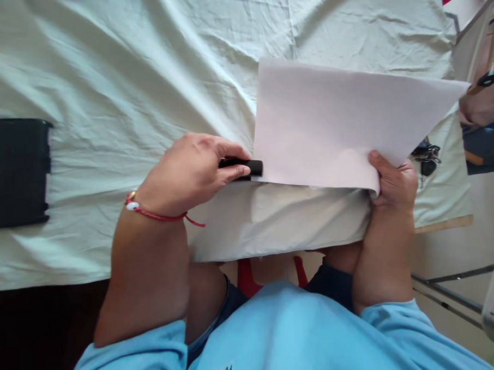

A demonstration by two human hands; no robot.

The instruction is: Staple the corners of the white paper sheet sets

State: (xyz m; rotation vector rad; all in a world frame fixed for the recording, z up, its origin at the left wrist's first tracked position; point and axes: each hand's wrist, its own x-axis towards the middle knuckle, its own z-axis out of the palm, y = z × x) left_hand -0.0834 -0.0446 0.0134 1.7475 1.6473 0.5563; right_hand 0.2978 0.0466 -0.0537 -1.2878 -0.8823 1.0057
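A black stapler (256, 167) is gripped in my left hand (199, 168), thumb and fingers closed round it. Its front end overlaps the lower left corner of a white sheet of paper (330, 121), and the corner appears to lie between its upper arm and base. My right hand (394, 181) pinches the paper's lower right part, thumb on top and the other fingers hidden beneath. There the near edge curls up and the right corner lifts off the cloth. Whether it is one sheet or more, I cannot tell.
A pale, wrinkled cloth (123, 65) covers the table. At the left lies a flat black case (15, 172). A bunch of keys (428, 156) shows partly behind the paper by my right hand. Metal bars (459, 276) stand beyond the table's right side.
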